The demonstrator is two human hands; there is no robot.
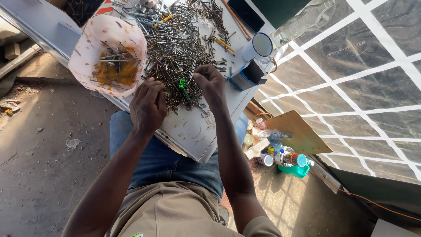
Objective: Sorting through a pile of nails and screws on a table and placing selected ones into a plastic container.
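Screws [180, 48] heaped on the desk [193, 131] were mid-sorting: we saw the left hand [148, 106] curled over them, the right hand [212, 83] pinching some, the bucket [109, 52] beside.

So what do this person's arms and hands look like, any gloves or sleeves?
No gloves: the left hand and right hand are bare, with no rings or watch visible. Both forearms are uncovered. A short khaki sleeve shows at the right upper arm, above blue jeans.
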